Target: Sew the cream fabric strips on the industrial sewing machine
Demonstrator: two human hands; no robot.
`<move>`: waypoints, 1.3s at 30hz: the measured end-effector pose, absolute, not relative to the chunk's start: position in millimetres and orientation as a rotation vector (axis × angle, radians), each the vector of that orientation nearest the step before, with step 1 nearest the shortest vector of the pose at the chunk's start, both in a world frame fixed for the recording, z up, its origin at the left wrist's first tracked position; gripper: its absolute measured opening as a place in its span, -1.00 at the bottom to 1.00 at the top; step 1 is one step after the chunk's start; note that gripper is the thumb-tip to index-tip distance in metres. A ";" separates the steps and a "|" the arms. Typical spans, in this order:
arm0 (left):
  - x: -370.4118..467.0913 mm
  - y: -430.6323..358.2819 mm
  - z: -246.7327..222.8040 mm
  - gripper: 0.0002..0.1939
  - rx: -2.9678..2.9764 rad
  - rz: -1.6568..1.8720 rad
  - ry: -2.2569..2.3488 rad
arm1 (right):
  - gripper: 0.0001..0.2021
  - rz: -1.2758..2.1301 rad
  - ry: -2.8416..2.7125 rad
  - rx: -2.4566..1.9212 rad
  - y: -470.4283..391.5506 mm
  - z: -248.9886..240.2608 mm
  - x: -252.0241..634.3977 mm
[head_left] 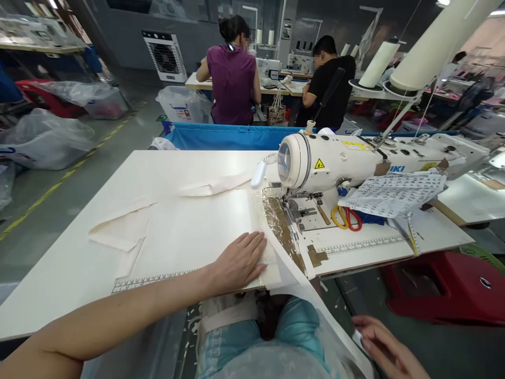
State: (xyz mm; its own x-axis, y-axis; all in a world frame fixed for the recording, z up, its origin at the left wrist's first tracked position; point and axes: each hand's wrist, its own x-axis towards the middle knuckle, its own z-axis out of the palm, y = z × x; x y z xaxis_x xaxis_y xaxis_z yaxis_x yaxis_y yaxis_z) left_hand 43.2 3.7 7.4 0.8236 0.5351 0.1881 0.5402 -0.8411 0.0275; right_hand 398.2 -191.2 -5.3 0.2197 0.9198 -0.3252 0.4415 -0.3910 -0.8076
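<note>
My left hand (242, 261) lies flat on the white table (189, 226), fingers together and stretched out, pressing on white fabric (282, 263) at the front edge. From the table that fabric runs down across my lap to the lower right. Low on that side, my right hand (389, 347) pinches a bit of white cloth at its fingertips, seemingly the fabric's edge. Beyond my left hand stands a white sewing machine (315, 160); the fabric passes just left of its needle area. Loose pale cloth pieces (122, 226) lie on the table's left part.
Scissors (347, 218) with yellow and red handles lie by the machine, near a printed sheet (394, 192). Large thread cones (422, 52) stand above. A red stool (445, 289) is at right. Two people (232, 79) sit working ahead, past a blue cloth trough (229, 137).
</note>
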 end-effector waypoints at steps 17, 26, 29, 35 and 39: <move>42.9 10.0 -5.6 -0.43 -2.857 -0.447 -0.883 | -0.79 0.120 -2.075 -1.826 11.6 12.7 215.5; 43.2 11.6 -5.9 -0.39 -2.874 -0.434 -0.893 | -0.80 0.096 -2.158 -1.870 20.3 14.0 210.4; 43.0 12.3 -3.7 -0.39 -2.879 -0.406 -0.896 | -0.81 0.093 -2.184 -1.902 22.3 16.4 208.6; 44.3 12.2 -0.2 -0.41 -2.901 -0.356 -0.897 | -0.83 0.085 -2.241 -1.889 18.0 21.7 207.6; 45.3 11.7 0.8 -0.41 -2.899 -0.300 -0.911 | -0.85 0.123 -2.243 -1.879 5.0 25.4 216.9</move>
State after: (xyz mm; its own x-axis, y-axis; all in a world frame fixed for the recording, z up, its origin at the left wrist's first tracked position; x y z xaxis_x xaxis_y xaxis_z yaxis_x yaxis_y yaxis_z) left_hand 45.3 11.7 0.8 0.8031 0.5568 0.2123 0.5740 -0.8185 -0.0246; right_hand 216.9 5.0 25.4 -0.1635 0.9806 0.1080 0.9629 0.1824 -0.1991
